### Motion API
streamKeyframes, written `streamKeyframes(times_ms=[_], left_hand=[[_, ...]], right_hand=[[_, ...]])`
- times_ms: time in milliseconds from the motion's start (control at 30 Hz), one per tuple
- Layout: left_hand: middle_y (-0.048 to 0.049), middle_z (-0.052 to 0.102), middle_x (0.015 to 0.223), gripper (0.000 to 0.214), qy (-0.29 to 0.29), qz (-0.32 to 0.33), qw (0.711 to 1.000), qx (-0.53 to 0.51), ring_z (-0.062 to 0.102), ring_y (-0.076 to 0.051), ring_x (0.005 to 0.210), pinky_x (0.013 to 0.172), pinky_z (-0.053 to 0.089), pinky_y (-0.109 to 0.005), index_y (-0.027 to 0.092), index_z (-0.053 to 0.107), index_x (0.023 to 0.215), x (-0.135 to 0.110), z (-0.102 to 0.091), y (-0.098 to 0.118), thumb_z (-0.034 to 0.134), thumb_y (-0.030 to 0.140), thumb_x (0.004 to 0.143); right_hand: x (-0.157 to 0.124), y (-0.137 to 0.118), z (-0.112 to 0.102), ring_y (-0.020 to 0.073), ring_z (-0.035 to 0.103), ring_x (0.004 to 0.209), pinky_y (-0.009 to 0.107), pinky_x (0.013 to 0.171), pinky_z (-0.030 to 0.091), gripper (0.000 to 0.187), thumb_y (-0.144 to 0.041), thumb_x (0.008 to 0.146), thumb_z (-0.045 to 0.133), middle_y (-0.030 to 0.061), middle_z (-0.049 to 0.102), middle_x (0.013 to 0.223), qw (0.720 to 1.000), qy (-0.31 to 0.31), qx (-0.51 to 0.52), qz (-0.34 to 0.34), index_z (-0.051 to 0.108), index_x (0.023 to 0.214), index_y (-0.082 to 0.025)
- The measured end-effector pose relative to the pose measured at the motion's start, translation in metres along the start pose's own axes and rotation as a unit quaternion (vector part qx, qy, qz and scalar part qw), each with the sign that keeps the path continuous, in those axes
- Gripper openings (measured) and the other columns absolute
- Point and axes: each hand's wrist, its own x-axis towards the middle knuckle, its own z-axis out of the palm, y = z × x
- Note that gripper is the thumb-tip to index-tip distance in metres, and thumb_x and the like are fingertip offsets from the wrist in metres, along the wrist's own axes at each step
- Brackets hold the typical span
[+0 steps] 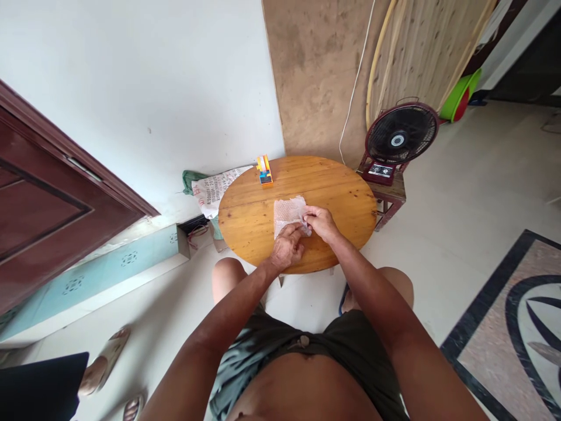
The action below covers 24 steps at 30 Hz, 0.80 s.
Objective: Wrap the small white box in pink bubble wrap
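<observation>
A sheet of clear bubble wrap (287, 211) lies on a small round wooden table (346, 199). My left hand (287, 248) rests on the near edge of the sheet with its fingers curled and pinching it. Beside it, my right hand (321, 222) pinches the sheet's right edge, fingers closed on the plastic. The two hands almost touch. A small orange, yellow and blue block toy (264, 170) stands at the far edge of the table, well away from both hands.
A dark red standing fan (400, 137) sits on a low stool right of the table. A printed sack (214, 190) lies against the white wall on the left. A brown door (48, 199) is far left. Sandals (103, 365) are on the floor.
</observation>
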Motion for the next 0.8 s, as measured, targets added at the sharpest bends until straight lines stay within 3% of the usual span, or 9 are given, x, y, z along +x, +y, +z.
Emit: streamKeyframes(times_ms=[300,433,600,800], left_hand=[[-0.0078,0.061,0.122,0.033,0.055,-0.058,0.990,-0.117,0.062,-0.015,0.110,0.097,0.053,-0.032,0.020,0.060,0.101,0.005,-0.002,-0.004,0.048,0.007,0.073],[-0.0080,0.064,0.115,0.029,0.091,-0.115,0.975,-0.167,0.062,-0.017,0.110,0.100,0.052,-0.034,0.019,0.059,0.097,0.011,-0.003,-0.005,0.047,0.007,0.074],[-0.0075,0.068,0.108,0.026,0.101,-0.176,0.943,-0.266,0.066,-0.016,0.103,0.096,0.053,-0.031,0.017,0.060,0.102,0.015,-0.005,-0.006,0.049,0.013,0.079],[-0.0093,0.071,0.106,0.029,0.084,-0.240,0.935,-0.249,0.067,-0.019,0.100,0.092,0.052,-0.031,0.016,0.063,0.109,0.036,-0.013,-0.019,0.055,0.021,0.082]], right_hand=[[-0.007,0.007,0.003,0.0156,0.068,0.085,0.027,0.083,0.053,0.033,-0.014,0.078,0.062,0.0022,0.074,0.095,0.975,0.030,-0.182,-0.125,0.072,0.110,-0.020],[-0.013,0.010,0.010,0.0188,0.066,0.090,0.031,0.088,0.051,0.029,-0.015,0.081,0.063,0.0055,0.072,0.100,0.936,0.063,-0.282,-0.200,0.072,0.108,-0.020],[-0.023,0.015,0.018,0.0213,0.062,0.097,0.031,0.090,0.048,0.024,-0.013,0.085,0.056,0.0087,0.069,0.102,0.899,0.087,-0.336,-0.267,0.073,0.101,-0.018],[-0.031,0.020,0.021,0.0237,0.055,0.099,0.034,0.092,0.044,0.025,-0.020,0.094,0.049,0.0114,0.067,0.108,0.860,0.112,-0.387,-0.314,0.074,0.092,-0.018]])
